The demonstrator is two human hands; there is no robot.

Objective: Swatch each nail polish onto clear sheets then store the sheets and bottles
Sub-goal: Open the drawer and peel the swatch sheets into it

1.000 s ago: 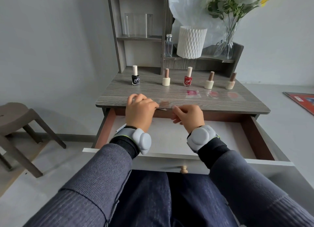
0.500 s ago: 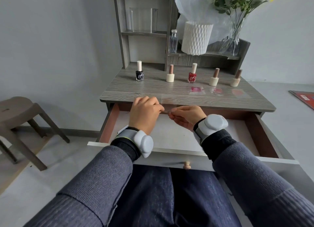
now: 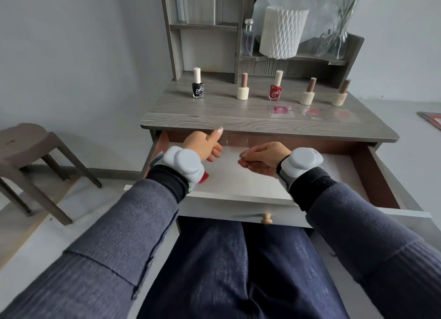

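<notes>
Five nail polish bottles stand in a row on the grey desk (image 3: 214,118): a black bottle (image 3: 198,89), a cream bottle (image 3: 243,93), a red bottle (image 3: 275,91) and two more cream bottles (image 3: 307,97) (image 3: 339,99). Clear sheets with red and pink swatches (image 3: 281,109) (image 3: 312,111) (image 3: 342,113) lie in front of the right three. Both hands are inside the open drawer (image 3: 238,198). My left hand (image 3: 205,146) has its thumb up and fingers loose. My right hand (image 3: 260,158) pinches a faint clear sheet (image 3: 236,143) that hangs between the hands.
A brown stool (image 3: 26,142) stands at the left. The desk's shelf unit holds a perfume bottle (image 3: 247,39), a white ribbed lamp (image 3: 281,32) and a glass vase (image 3: 334,41). A small red item (image 3: 204,178) shows under my left wrist in the drawer.
Both hands dropped from the desk's front edge into the drawer with the clear sheet. My left hand let go of it and opened. The camera tilted down.
</notes>
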